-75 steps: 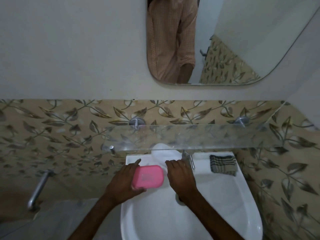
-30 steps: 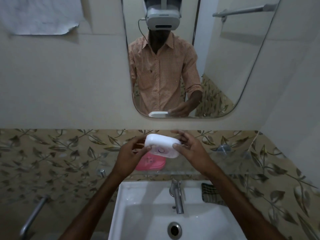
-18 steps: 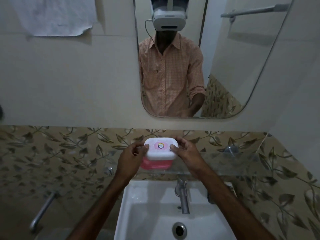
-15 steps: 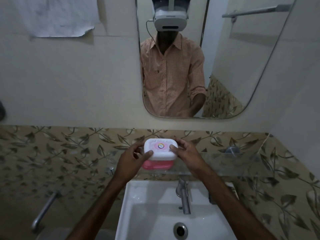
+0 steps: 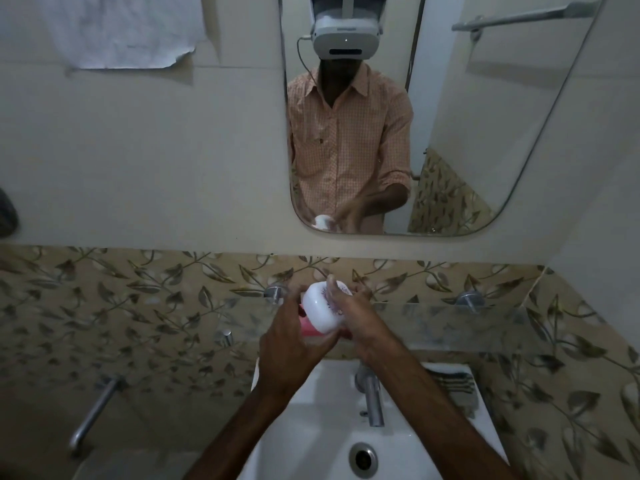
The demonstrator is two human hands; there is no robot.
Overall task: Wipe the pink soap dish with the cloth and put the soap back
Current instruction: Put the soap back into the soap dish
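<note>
Head view: one picture;
Writing: pink print on the white lid (image 5: 320, 311); too blurry to read;
Left hand (image 5: 291, 341): fingers curled round the pink soap dish (image 5: 307, 328) from 8 o'clock;
Right hand (image 5: 358, 318): thumb over the lid, gripping from 3 o'clock;
Dish: tilted, at 12 o'clock above the tap (image 5: 372, 396);
Cloth (image 5: 455, 384): on the sink (image 5: 329, 410) rim, 4 o'clock

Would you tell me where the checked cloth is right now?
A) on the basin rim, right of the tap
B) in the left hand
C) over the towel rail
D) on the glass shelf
A: the cloth lies on the basin rim right of the tap, and the left hand and right hand both hold the white lid instead.
</note>
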